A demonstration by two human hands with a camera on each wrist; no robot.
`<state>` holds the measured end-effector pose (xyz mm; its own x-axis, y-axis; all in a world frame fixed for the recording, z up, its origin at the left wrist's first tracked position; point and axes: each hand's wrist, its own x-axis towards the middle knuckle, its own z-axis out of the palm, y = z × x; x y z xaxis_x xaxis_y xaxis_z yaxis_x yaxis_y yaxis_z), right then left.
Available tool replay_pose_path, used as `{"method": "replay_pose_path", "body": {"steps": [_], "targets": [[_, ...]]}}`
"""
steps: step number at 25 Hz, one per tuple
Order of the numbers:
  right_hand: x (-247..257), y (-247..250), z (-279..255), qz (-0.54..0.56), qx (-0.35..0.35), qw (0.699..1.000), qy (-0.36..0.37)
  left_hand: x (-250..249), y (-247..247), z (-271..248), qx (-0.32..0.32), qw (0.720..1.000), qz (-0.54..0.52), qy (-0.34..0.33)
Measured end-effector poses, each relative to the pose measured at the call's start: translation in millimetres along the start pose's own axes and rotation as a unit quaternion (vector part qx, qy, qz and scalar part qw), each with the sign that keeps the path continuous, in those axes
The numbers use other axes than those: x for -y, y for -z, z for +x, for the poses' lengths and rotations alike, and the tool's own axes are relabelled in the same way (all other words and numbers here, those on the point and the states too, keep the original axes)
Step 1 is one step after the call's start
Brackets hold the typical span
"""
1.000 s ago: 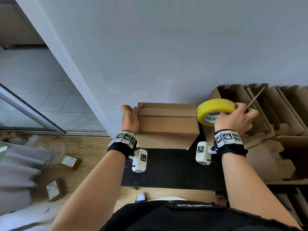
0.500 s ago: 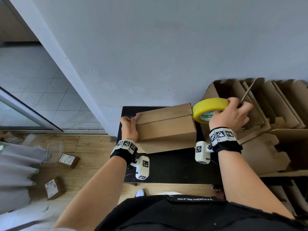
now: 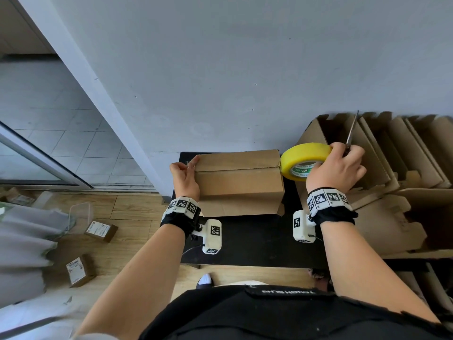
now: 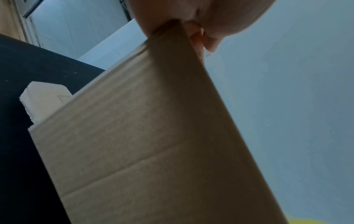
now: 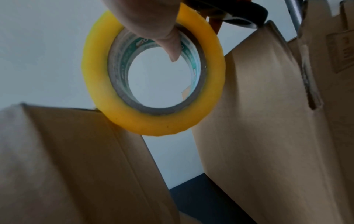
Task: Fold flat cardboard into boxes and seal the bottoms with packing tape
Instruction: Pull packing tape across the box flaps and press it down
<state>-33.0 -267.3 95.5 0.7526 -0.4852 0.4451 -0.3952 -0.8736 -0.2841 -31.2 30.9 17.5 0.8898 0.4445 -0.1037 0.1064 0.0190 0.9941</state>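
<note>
Now the box [image 3: 239,182] sits square again at the bench's back edge, left hand [image 3: 185,179] pinching its left end, right hand [image 3: 337,168] gripping the tape roll [image 3: 302,163] at its right end, ready to seal.

Plain pale grey wall [image 3: 220,69] ahead, daylit. White door frame [image 3: 81,77] slants left; grey floor tiles [image 3: 49,143] beyond it. Light wooden plank floor [image 3: 132,204] below. Black tabletop [image 3: 255,239] against wall.
</note>
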Motion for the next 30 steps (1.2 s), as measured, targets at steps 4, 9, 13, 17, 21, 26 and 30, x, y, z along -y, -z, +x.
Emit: {"method": "replay_pose_path", "body": {"steps": [4,9,13,17,21,26,30], "targets": [[1,-12,-12,-0.051,0.0,0.997,0.064,0,7,6,-0.006,1.0,-0.019,0.0],[7,-20,-24,-0.068,0.044,0.992,0.092,7,25,7,-0.018,1.0,0.001,0.013],[10,-25,-31,-0.059,0.059,0.992,0.091,13,29,7,-0.027,0.999,0.012,0.018],[11,-28,-28,-0.064,0.052,0.993,0.09,14,30,8,-0.046,0.998,-0.009,0.031],[8,-31,-31,-0.062,0.073,0.992,0.085,20,31,6,-0.055,0.997,-0.046,0.041],[5,-36,-39,-0.009,0.124,0.992,0.022,18,31,4,-0.057,0.996,-0.062,0.042],[8,-38,-40,-0.003,0.137,0.99,-0.006,12,28,-4,-0.1,0.994,0.006,0.044]]}}
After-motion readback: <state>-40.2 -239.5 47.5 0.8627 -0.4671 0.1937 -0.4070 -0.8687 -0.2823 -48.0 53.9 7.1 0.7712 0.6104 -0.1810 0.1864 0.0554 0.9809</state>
